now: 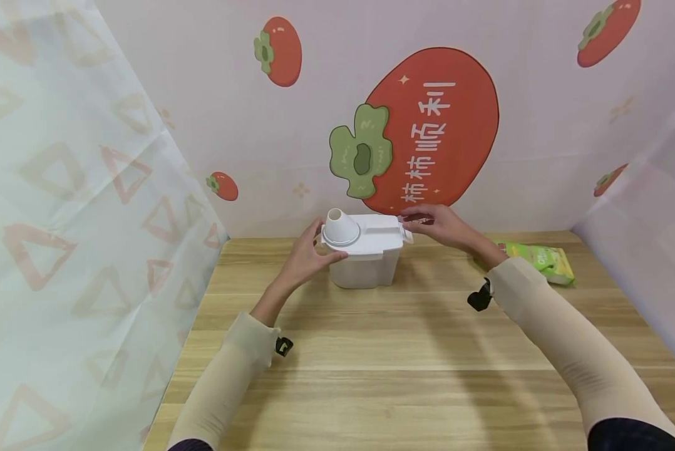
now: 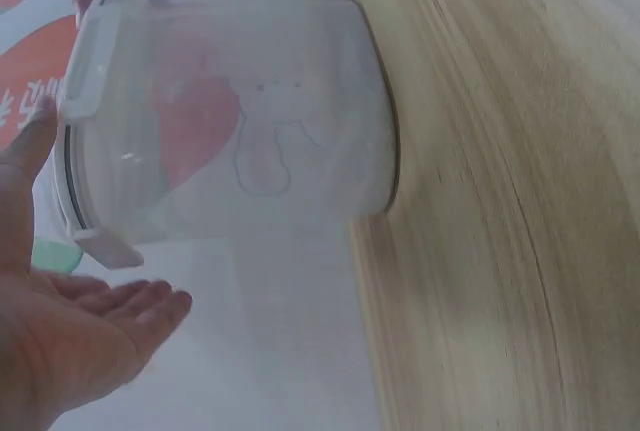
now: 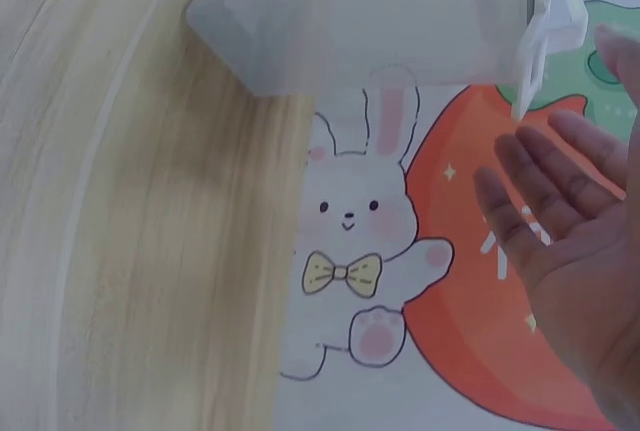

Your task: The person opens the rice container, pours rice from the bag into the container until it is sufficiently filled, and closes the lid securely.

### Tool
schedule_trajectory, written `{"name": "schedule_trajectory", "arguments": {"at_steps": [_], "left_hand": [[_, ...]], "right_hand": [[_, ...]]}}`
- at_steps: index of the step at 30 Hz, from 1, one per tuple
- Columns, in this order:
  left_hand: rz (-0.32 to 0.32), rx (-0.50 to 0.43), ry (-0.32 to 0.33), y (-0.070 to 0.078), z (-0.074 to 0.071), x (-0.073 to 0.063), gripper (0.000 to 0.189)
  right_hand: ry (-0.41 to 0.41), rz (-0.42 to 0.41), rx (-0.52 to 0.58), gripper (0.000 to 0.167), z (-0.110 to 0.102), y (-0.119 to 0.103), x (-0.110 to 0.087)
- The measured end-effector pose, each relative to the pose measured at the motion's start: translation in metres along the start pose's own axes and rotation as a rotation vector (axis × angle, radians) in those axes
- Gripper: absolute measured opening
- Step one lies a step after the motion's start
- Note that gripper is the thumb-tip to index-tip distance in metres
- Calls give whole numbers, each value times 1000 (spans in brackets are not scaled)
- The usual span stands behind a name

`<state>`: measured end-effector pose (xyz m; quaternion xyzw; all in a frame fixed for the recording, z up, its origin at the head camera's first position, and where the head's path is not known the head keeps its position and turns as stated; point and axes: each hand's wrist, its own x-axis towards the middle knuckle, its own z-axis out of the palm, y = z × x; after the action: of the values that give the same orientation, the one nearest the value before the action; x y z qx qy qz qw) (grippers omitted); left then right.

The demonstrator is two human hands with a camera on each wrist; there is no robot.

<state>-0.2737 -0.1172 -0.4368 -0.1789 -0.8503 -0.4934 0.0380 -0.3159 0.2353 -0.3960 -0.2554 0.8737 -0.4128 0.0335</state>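
Note:
A translucent plastic storage container (image 1: 362, 272) with a white lid (image 1: 374, 225) stands upright at the back of the table. A white cone-shaped cup (image 1: 340, 227) sits on the lid's left part. At the container's left end is my left hand (image 1: 308, 254), its thumb (image 2: 35, 136) at the lid's edge and its loosely extended fingers (image 2: 125, 306) beside a side clip (image 2: 108, 248). My right hand (image 1: 439, 224) is at the right end, by the clip (image 1: 405, 234). In the right wrist view, its fingers (image 3: 540, 181) reach out just short of the hanging clip (image 3: 532, 76).
A green packet (image 1: 546, 262) lies at the back right, partly behind the right forearm. Printed cloth walls (image 1: 292, 138) border the wooden table (image 1: 360, 376) at the back and on both sides.

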Motion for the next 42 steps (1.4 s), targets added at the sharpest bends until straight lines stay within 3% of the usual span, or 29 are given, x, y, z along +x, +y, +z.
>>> {"name": "schedule_trajectory", "arguments": {"at_steps": [5, 8, 16, 23, 27, 35, 42], "left_hand": [[-147, 43, 63, 9, 1, -11, 105], [-180, 50, 82, 14, 4, -15, 98], [-178, 48, 139, 19, 17, -19, 86], [-153, 46, 207, 22, 25, -15, 65], [-151, 32, 221, 22, 27, -12, 62], [-139, -78, 164, 15, 25, 3, 68], [-129, -134, 158, 9, 23, 12, 64]], "right_hand": [[-25, 38, 24, 49, 4, -7, 7], [-35, 53, 25, 53, 8, -13, 13], [-81, 105, 65, 59, 19, -24, 30], [-137, 157, 91, 51, 22, -30, 33], [-115, 169, 119, 50, 24, -30, 31], [-37, 192, 67, 53, 25, -28, 25], [35, 175, 52, 47, 28, -31, 18]]}}
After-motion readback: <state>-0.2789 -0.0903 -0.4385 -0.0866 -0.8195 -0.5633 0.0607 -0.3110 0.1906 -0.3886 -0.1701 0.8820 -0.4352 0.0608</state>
